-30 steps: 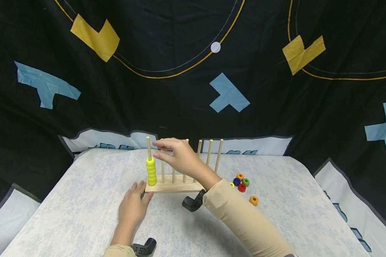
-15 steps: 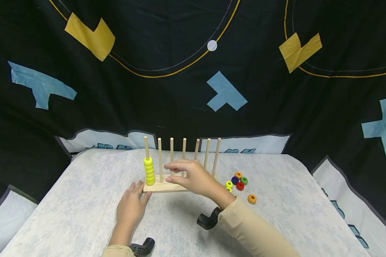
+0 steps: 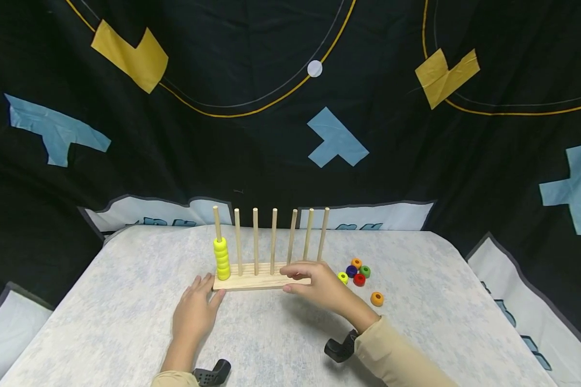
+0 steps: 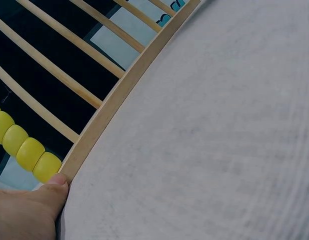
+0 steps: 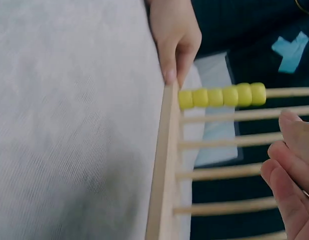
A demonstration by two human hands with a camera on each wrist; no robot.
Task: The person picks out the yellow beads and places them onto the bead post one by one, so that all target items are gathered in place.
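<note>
A wooden bead stand (image 3: 252, 281) with a row of upright pegs lies across the table. Several yellow beads (image 3: 221, 259) are stacked on its leftmost peg; the other pegs carry none. My left hand (image 3: 193, 312) holds the stand's left end, its thumb (image 4: 57, 182) at the front corner and the fingers round the side. In front of the stand's right part is my right hand (image 3: 319, 285), thumb and fingers apart and loosely bent around nothing. Its fingers overlap the base in the head view and hide part of it.
Right of the stand lies a loose group of beads: yellow (image 3: 342, 277), purple (image 3: 351, 271), red (image 3: 359, 279), green (image 3: 365, 271) and orange (image 3: 356, 263). Nearer, another orange bead (image 3: 377, 299) sits apart. A black curtain (image 3: 252, 156) hangs behind the table (image 3: 126, 301).
My right hand has come down from beside the leftmost peg and moved right and nearer, towards the loose beads. The left hand stays at the stand's end.
</note>
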